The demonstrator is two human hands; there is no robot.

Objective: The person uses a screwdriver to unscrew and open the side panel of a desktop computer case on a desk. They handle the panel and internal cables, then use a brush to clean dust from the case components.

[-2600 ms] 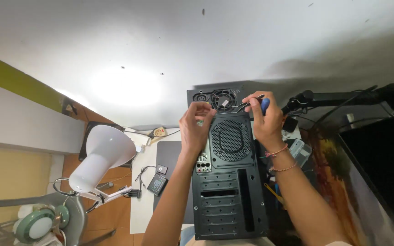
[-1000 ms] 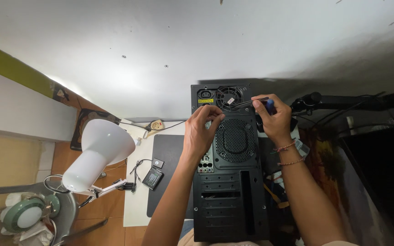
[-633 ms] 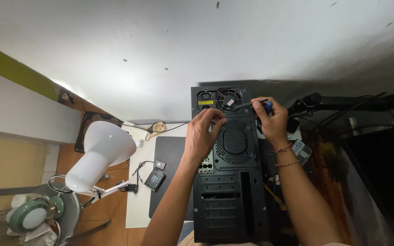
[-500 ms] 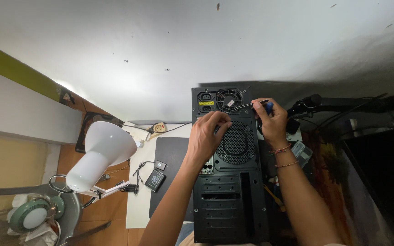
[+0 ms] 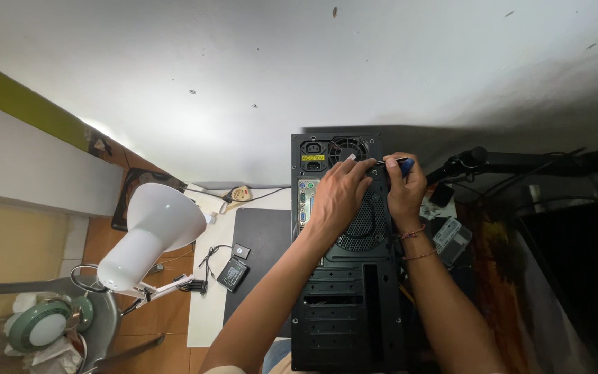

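Note:
A black computer tower case [image 5: 346,305] stands rear-panel up below me, with a round fan grille [image 5: 366,225] and a power supply [image 5: 332,149] at its far end. My right hand [image 5: 405,188] grips a blue-handled screwdriver [image 5: 399,164] whose tip points left at the panel's upper edge. My left hand [image 5: 338,196] rests on the panel beside the grille, fingers curled close to the screwdriver tip; whether it pinches anything I cannot tell.
A white desk lamp [image 5: 150,232] on a clamp arm sits at the left. Next to the case lie a dark mat [image 5: 263,248], a small black device [image 5: 232,273] with cables and a power strip [image 5: 233,195]. Black cables and a monitor arm [image 5: 493,163] crowd the right.
My left hand has slid up and to the right along the rear panel, towards the screwdriver tip. My right hand has stayed at the top right edge with the screwdriver.

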